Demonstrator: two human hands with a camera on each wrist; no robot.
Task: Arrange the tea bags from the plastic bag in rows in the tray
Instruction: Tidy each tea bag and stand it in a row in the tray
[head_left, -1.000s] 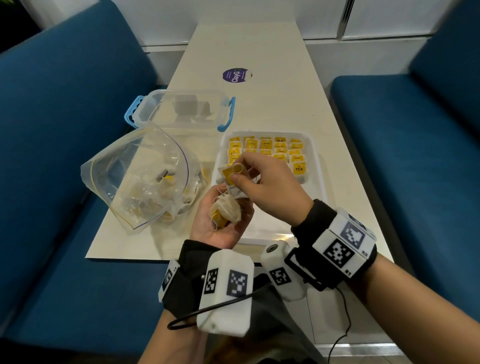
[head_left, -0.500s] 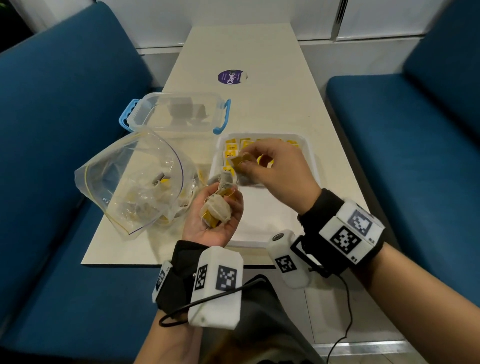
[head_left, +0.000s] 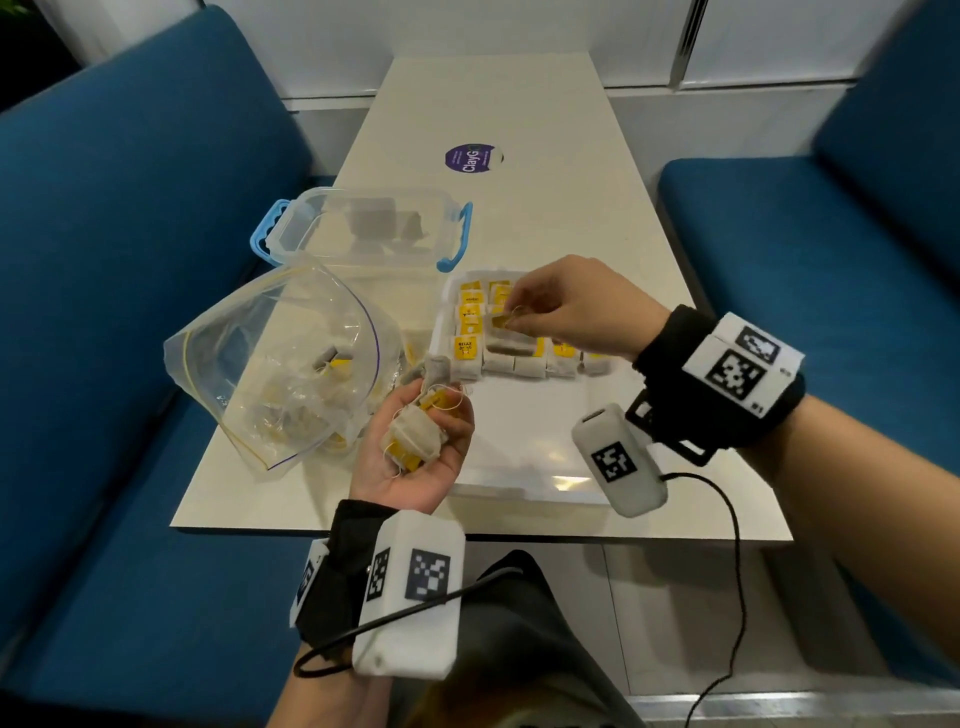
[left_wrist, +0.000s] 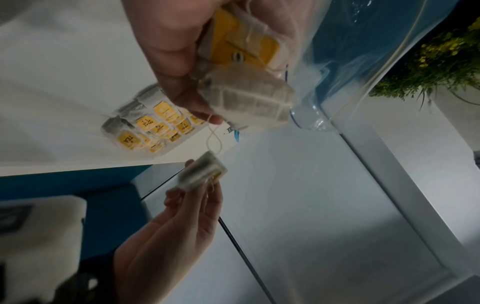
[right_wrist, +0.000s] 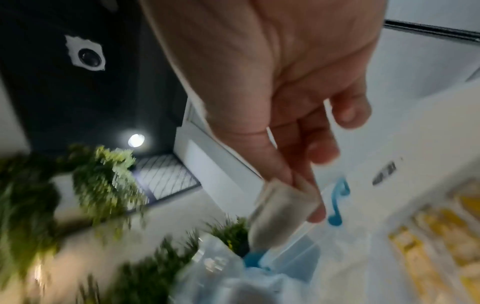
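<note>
Progress: the far end of the tray (head_left: 524, 480) is seen filled with rows of tea bags (head_left: 511, 358), yellow tags up; the near part is bare. The task is judged partly done.
Left to do: a good number of bags are still seen in the plastic bag (head_left: 280, 364), so several more rows are judged to be needed.
Right hand (head_left: 571, 312): held over the filled rows; thumb and forefinger are pinched on a single tea bag (head_left: 501, 317). In the right wrist view the fingers (right_wrist: 298, 176) are seen closed on the bag's top edge, the bag hanging below.
Left hand (head_left: 415, 452): held palm up just beside the tray's left edge, fingers curled round a small clump of tea bags (head_left: 415, 436) with loose strings.
String: in the left wrist view a thread appears to run from the clump to the pinched bag; a tangle may need freeing before placing.
Plastic bag: mouth open, lying on the tabletop (head_left: 498, 119) left of the tray, touching or just beside it.
Clear box (head_left: 363, 228): blue handles, beyond the plastic bag; grey shapes inside cannot be identified.
Round sticker (head_left: 472, 157): purple, at the tabletop's far end.
</note>
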